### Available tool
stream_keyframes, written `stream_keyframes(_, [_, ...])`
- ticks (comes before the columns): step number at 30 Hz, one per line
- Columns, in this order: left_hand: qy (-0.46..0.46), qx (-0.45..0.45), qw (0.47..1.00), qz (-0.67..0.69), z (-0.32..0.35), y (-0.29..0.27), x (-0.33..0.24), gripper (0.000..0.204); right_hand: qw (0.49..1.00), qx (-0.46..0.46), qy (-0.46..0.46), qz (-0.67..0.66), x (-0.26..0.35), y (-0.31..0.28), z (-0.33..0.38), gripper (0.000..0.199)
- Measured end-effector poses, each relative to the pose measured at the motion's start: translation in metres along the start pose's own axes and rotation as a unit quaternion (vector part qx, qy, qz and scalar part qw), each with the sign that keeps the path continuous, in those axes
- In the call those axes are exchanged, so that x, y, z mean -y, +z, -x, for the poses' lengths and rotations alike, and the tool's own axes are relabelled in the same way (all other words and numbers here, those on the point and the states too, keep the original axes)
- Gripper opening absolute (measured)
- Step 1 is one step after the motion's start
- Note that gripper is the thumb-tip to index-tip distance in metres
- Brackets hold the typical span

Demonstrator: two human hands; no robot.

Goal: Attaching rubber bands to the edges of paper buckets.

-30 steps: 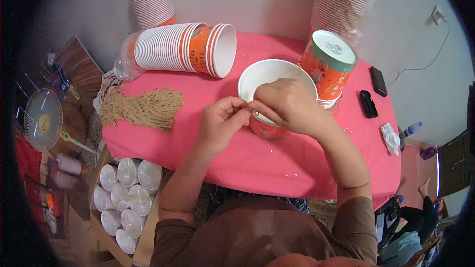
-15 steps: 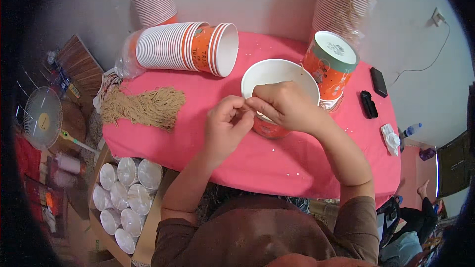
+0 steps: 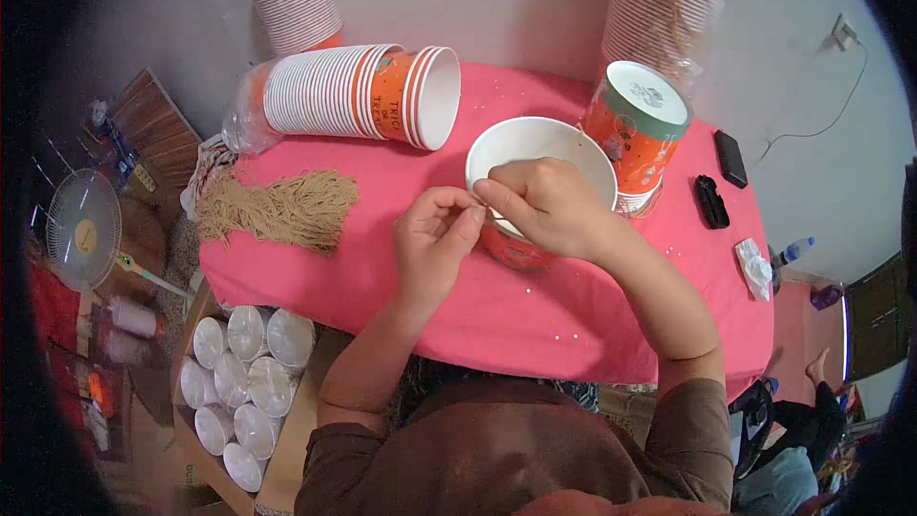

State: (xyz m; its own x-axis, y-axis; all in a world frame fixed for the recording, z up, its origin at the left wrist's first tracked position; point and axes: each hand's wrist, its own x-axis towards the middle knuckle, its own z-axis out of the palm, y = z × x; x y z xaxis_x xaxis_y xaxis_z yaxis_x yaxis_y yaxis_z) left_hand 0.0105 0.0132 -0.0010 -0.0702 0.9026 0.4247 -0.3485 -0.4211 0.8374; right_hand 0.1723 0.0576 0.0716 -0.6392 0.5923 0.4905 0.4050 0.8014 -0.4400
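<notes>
An open paper bucket (image 3: 516,134), white inside and orange outside, stands in front of me on the table. Over its near rim my right hand (image 3: 554,205) is closed, thumb pressed against the curled fingers. Just left of that rim my left hand (image 3: 435,244) pinches with thumb and forefinger. A thin string (image 3: 496,219) runs between the two sets of fingertips, partly hidden by them. To the left lies a bundle of tan strings (image 3: 282,208).
Nested paper buckets (image 3: 325,91) lie on their side at the back left. An upside-down orange bucket (image 3: 635,139) stands right of the open one. A black case (image 3: 711,202) and crumpled tissue (image 3: 754,268) lie at the right. A carton of wrapped cups (image 3: 253,382) sits lower left.
My left fingertips have shifted slightly and the right thumb has lifted a little. The thin string now shows between my hands. The bucket stays about where it was.
</notes>
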Motion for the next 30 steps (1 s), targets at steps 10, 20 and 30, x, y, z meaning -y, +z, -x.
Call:
stream_keyframes(10, [-0.220,0.073,0.957,0.173,-0.011,-0.009,-0.013,0.004,0.989,-0.047,-0.005,-0.142,0.009,0.002,0.017,0.010])
stream_keyframes(20, [-0.277,0.102,0.928,0.227,-0.011,-0.013,-0.019,0.010,0.988,-0.068,-0.078,-0.118,0.008,-0.003,0.021,0.014])
stream_keyframes(30, [-0.222,0.101,0.955,0.167,-0.009,-0.013,-0.016,0.008,0.990,-0.089,-0.079,-0.080,0.002,-0.004,0.023,0.011])
